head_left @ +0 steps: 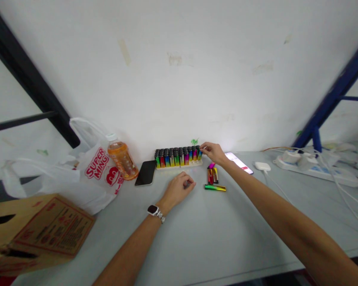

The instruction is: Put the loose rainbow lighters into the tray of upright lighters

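Several colourful lighters with black tops [176, 155] stand upright in tight rows in a low pale tray [179, 166] by the wall. My right hand [212, 151] is at the right end of the rows, its fingertips closed on the end lighter [199, 152]. Below it, a red lighter [210, 176], a yellow and black lighter [215, 175] and a green-gold lighter [215, 187] lie loose on the table. A magenta piece [211, 165] lies just under my wrist. My left hand [179, 186] rests on the table before the tray, fingers loosely curled, thumb apart, nothing visible in it.
Left of the tray are a dark phone [146, 173], an orange drink bottle [123, 158], a white plastic bag [92, 174] and a cardboard box [41, 230]. On the right lie a lit phone [238, 163], a white charger [262, 166] and a power strip [319, 171] with cables.
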`<action>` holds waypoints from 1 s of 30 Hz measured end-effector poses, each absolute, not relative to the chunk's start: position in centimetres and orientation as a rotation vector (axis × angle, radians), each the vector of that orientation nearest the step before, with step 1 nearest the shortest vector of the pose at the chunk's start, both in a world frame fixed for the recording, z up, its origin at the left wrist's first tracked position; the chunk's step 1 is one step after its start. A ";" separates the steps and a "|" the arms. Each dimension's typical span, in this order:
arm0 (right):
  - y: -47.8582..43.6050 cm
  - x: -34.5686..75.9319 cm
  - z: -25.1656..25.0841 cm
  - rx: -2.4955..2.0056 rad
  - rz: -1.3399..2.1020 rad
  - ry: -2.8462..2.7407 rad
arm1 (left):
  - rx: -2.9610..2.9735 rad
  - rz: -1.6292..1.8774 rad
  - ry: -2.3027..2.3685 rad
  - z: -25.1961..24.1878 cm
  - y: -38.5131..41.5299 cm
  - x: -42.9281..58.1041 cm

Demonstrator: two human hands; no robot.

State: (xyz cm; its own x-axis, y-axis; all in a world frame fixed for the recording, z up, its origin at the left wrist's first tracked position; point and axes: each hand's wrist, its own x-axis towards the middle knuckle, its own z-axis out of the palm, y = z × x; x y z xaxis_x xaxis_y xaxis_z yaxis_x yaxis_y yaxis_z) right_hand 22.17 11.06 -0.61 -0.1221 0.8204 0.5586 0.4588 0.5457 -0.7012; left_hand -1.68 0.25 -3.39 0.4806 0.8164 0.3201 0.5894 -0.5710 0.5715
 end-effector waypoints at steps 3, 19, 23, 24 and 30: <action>11.2 22.1 -0.7 -1.094 0.447 -1.775 | 2.351 0.832 1.109 -3.3 0.1 -1.4; 4.5 20.7 -3.3 -1.266 0.141 -1.727 | 2.756 0.661 0.820 -3.2 0.5 1.2; 2.1 19.7 -3.3 -1.208 0.189 -1.819 | 2.628 0.715 0.854 -3.3 1.1 -0.1; 1.7 19.3 -3.2 -1.210 0.198 -1.852 | 2.574 0.745 0.864 -3.3 1.3 -0.6; 0.4 16.7 -1.9 -1.162 0.600 -1.894 | 2.292 0.992 0.898 -1.6 1.5 -2.9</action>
